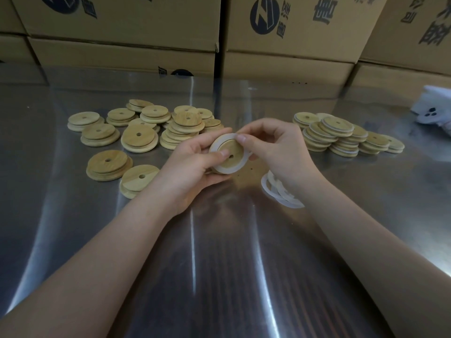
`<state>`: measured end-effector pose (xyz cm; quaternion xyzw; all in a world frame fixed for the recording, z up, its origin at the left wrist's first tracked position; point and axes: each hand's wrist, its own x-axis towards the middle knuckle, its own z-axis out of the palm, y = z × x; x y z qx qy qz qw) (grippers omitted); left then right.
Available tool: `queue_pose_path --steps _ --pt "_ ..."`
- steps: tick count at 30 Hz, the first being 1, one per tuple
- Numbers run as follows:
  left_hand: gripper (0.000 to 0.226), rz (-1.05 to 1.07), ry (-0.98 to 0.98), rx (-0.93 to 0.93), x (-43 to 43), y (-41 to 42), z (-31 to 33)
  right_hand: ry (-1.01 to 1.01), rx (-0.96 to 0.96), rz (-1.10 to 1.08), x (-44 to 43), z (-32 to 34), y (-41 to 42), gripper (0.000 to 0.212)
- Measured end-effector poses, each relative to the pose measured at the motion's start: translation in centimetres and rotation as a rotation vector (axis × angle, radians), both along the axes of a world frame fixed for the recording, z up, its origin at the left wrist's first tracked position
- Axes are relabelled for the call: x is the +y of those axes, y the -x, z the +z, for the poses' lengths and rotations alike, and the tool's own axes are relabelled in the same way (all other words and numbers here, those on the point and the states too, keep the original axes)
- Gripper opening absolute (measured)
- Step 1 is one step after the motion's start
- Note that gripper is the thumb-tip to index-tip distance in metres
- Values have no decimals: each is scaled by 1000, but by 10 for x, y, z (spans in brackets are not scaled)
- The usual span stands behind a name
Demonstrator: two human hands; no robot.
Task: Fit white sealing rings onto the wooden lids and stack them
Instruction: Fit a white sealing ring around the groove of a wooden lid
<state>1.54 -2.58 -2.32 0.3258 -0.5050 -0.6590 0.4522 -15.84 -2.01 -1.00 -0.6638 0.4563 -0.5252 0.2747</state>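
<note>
My left hand [192, 164] grips a round wooden lid [231, 152] with a centre hole, its thumb pressing on the lid's face. A white sealing ring [220, 167] lies around the lid's raised step. My right hand [275, 147] pinches the ring's upper edge against the lid. Loose white rings [278, 191] lie on the table under my right wrist. Several bare lids [139, 135] are scattered to the left. Lids with rings fitted [339, 135] lie in overlapping stacks to the right.
The work surface is a shiny steel table [219, 252]. Cardboard boxes [288, 45] form a wall along its far edge. A white bag or cloth [432, 111] lies at the far right.
</note>
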Motion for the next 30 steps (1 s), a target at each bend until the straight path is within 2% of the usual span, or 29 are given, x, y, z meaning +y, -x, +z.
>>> queue_pose_path --steps 6,12,16,25,30 --pt "45 -8 48 -23 0 -1 -1 -3 14 -1 1 3 1 9" --pt "44 124 240 -111 6 -1 2 5 30 -6 1 3 1 14" --pt "39 159 302 -142 9 1 3 6 37 -27 0 4 2 16" --pt "39 187 316 -120 9 2 2 -6 76 -62 0 5 1 13" --pt "39 180 272 -94 8 1 1 -25 4 -37 1 4 -1 9"
